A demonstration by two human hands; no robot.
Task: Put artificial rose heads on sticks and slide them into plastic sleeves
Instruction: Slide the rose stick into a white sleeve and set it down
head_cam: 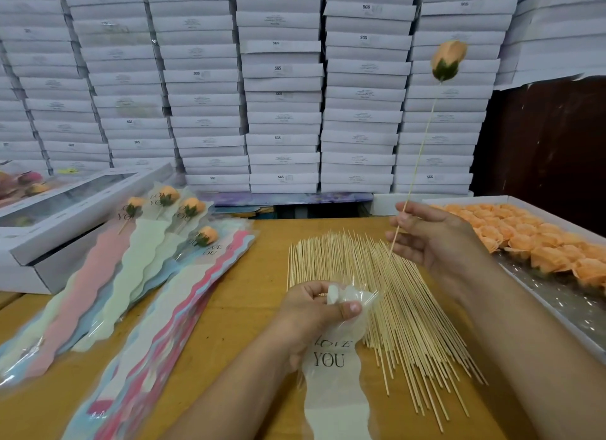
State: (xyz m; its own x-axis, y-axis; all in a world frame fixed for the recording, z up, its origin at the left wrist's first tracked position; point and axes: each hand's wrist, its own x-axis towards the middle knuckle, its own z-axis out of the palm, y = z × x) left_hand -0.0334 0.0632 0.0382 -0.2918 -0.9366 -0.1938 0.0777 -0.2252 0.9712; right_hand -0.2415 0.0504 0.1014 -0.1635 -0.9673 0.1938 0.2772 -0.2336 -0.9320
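My right hand pinches a thin wooden stick that stands nearly upright, with an orange rose head on its top end. The stick's lower tip reaches the mouth of a clear plastic sleeve printed "LOVE YOU". My left hand grips that sleeve at its open top, and the rest of it hangs toward me. A fan of loose wooden sticks lies on the tan table under both hands.
A white tray of orange rose heads sits at the right. Several finished sleeved roses lie at the left on a stack of coloured sleeves, beside an open white box. Stacked white boxes wall off the back.
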